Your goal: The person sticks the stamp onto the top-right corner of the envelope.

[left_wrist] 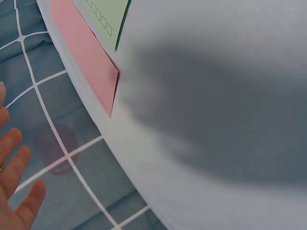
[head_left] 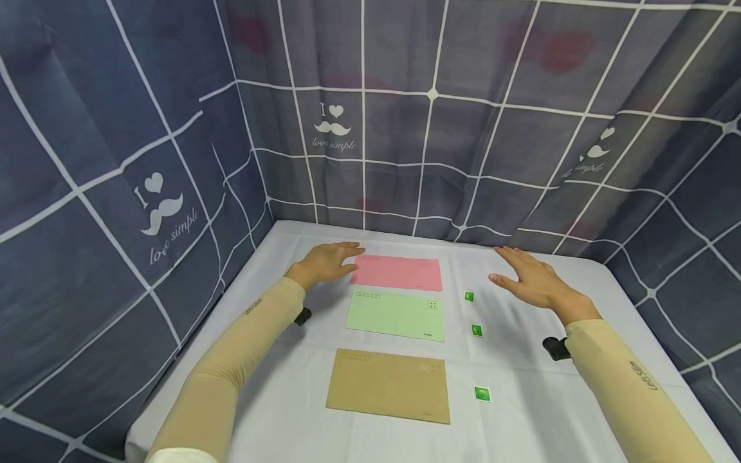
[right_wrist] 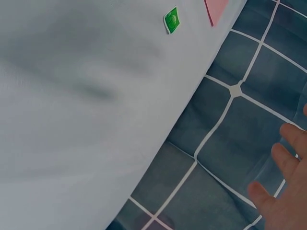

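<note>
Three envelopes lie in a column on the white-covered table: a pink envelope [head_left: 399, 274] at the back, a green envelope [head_left: 395, 315] in the middle and a brown envelope [head_left: 388, 387] nearest me. To their right sit three small green stamps, a back stamp [head_left: 469, 296], a middle stamp [head_left: 477, 330] and a front stamp [head_left: 482, 393]. My left hand [head_left: 327, 262] hovers by the pink envelope's left end, fingers extended and holding nothing. Right of the back stamp, my right hand [head_left: 535, 281] is held above the table, fingers extended and holding nothing.
The white tablecloth [head_left: 289, 399] covers the table up to its back edge. Dark grid-patterned curtains [head_left: 399, 128] hang behind it and on both sides. A dark wrist strap piece shows under each beige sleeve [head_left: 255, 334].
</note>
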Motion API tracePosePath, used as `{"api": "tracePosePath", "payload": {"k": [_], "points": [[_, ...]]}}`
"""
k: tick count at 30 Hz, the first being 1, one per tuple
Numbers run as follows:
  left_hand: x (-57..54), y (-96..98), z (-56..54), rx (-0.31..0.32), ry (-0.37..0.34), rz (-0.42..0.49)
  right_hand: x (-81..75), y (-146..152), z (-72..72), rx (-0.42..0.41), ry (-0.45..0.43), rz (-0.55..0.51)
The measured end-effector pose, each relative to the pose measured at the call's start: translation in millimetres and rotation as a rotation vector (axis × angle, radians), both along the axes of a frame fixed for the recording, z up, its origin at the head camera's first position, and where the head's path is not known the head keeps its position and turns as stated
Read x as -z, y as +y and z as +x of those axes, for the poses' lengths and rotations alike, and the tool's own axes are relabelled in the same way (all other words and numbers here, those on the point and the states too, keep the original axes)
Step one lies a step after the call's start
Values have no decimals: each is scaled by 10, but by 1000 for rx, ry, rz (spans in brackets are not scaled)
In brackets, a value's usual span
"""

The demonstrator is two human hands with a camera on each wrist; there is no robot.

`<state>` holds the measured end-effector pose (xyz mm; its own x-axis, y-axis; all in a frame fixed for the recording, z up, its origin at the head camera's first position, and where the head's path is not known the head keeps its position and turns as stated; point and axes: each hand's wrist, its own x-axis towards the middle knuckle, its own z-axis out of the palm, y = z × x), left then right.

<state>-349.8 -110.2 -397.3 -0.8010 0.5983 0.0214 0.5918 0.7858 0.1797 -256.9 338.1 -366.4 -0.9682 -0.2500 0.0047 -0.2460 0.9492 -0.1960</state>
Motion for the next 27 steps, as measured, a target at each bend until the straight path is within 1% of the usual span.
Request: {"api": "tracePosePath", "payload": {"k": [4, 8, 11, 16, 27], "points": [[12, -8, -14, 0, -2, -8, 14, -2, -6, -11, 9, -7], [57, -23, -42, 3, -13, -9, 30, 1, -8, -19, 14, -18], [85, -34, -43, 1, -32, -2, 50, 3, -15, -18, 7, -26], [105, -46, -15, 2, -46, 5, 69, -10, -16, -8, -19, -34], [130, -62, 40, 0, -34, 10, 90, -38, -19, -8, -45, -47]]}}
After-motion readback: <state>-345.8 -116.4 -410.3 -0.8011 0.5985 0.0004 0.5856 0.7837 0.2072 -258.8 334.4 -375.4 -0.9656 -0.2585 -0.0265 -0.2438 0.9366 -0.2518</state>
